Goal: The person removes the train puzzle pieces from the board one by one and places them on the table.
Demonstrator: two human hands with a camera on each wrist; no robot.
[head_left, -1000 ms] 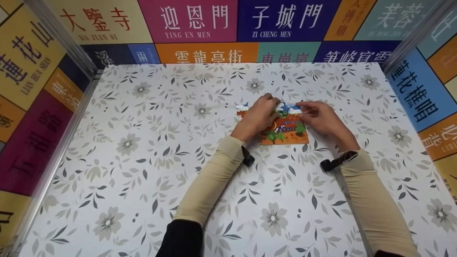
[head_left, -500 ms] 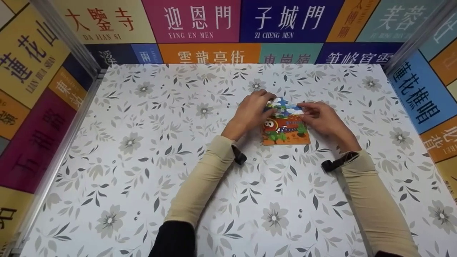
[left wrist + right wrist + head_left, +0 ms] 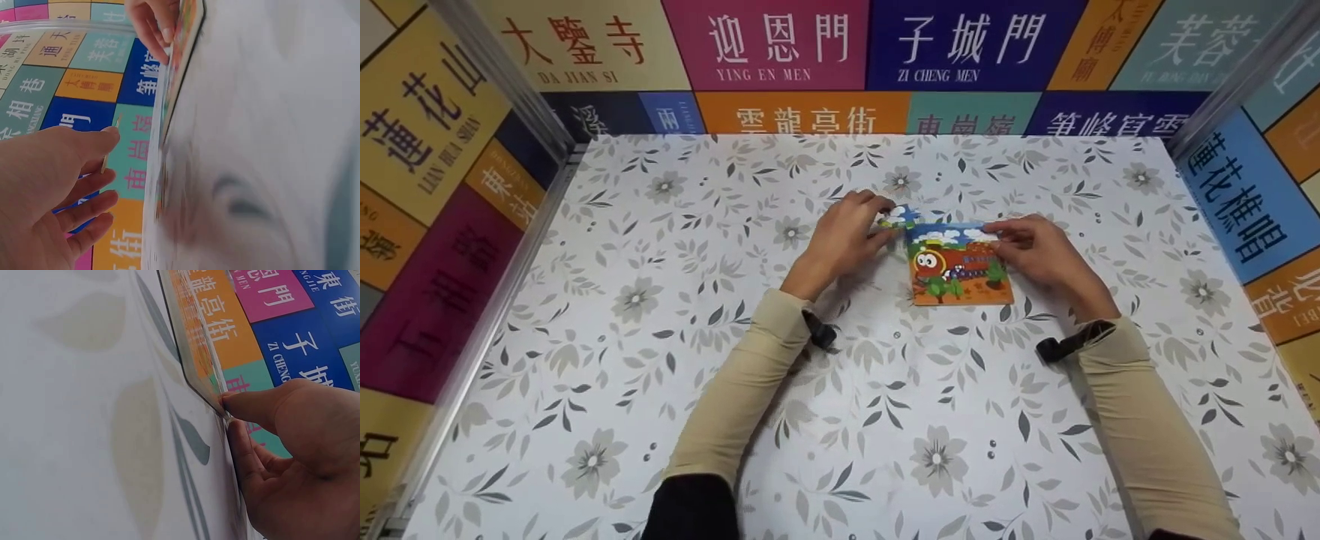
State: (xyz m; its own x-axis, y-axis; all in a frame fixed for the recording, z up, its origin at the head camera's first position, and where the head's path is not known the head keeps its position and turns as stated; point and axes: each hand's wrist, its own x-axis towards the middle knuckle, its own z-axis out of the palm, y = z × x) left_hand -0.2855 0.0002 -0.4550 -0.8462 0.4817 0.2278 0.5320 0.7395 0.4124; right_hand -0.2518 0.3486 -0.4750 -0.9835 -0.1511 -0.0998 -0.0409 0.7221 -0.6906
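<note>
At upper centre of the head view, the left hand (image 3: pixel 846 234) pinches a piece (image 3: pixel 901 215); right of centre, the right hand (image 3: pixel 1037 247) grips the puzzle (image 3: pixel 960 264) at upper right.

Free room nearside of picture board (image 3: pixel 960 266)
</note>
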